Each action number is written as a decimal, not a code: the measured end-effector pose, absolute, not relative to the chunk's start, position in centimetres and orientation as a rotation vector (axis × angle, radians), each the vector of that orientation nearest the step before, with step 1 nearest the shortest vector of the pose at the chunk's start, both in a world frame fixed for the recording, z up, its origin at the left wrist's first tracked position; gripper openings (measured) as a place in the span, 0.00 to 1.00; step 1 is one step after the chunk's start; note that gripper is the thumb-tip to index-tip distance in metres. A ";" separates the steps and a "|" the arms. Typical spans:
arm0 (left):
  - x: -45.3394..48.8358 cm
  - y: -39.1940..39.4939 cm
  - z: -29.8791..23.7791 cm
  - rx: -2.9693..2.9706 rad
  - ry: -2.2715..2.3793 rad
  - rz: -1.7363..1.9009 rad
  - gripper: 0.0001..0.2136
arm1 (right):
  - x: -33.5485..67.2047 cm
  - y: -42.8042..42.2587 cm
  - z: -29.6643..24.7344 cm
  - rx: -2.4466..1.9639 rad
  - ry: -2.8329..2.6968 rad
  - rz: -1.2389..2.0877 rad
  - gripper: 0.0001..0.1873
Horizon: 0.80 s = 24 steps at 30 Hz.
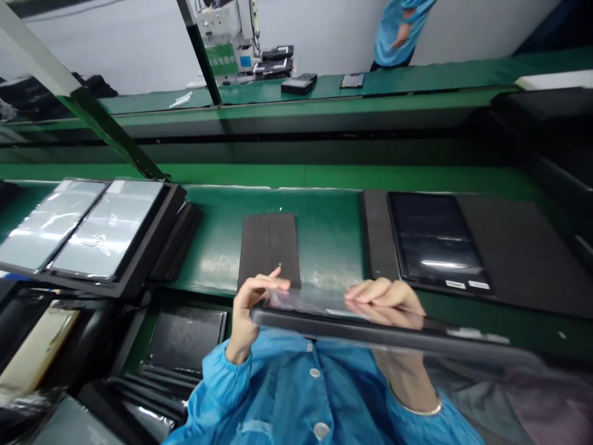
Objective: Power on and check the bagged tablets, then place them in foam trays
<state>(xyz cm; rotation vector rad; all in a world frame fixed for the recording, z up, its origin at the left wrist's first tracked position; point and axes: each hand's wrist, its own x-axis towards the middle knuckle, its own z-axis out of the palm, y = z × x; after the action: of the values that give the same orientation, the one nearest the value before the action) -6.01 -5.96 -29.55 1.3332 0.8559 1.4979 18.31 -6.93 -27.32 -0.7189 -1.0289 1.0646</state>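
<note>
A thin black tablet (352,329) with a glossy, reflective upper face is held nearly edge-on in front of my blue-sleeved body. At its left end, my left hand (250,304) closes round the edge, thumb and fingers near the top face. Farther right, my right hand (388,298) grips it with bent fingers over the shiny face, which mirrors them; its wrist shows below the edge. Behind the tablet, a dark grey foam sheet (269,244) lies on the green bench (328,228). To the right, another black tablet (435,238) with two white labels rests on a dark mat (514,241).
Two film-covered silvery panels (109,228) lie on a black foam tray (160,238) at left. Stacked dark panels (157,389) fill the lower left. A green-and-white post (104,127) slants upward. Beyond, another person (401,34) stands by a far bench (259,93).
</note>
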 end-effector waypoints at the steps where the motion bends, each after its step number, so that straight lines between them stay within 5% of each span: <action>1: -5.7 -5.8 -29.8 1.337 0.838 1.585 0.05 | 18.1 -6.9 -27.7 -0.713 -1.038 1.095 0.09; 20: -6.0 -4.6 -31.2 1.411 0.933 1.699 0.11 | 17.9 -6.0 -28.2 -0.539 -1.321 0.891 0.04; 24: -5.4 -4.8 -31.2 1.252 0.965 1.601 0.23 | 18.1 -5.4 -30.0 -0.639 -1.193 0.844 0.17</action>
<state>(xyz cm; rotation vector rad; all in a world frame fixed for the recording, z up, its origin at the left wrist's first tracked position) -5.44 -4.79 -31.24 1.2516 0.9652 1.6005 18.15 -5.43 -30.02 -0.6391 -1.1934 0.8444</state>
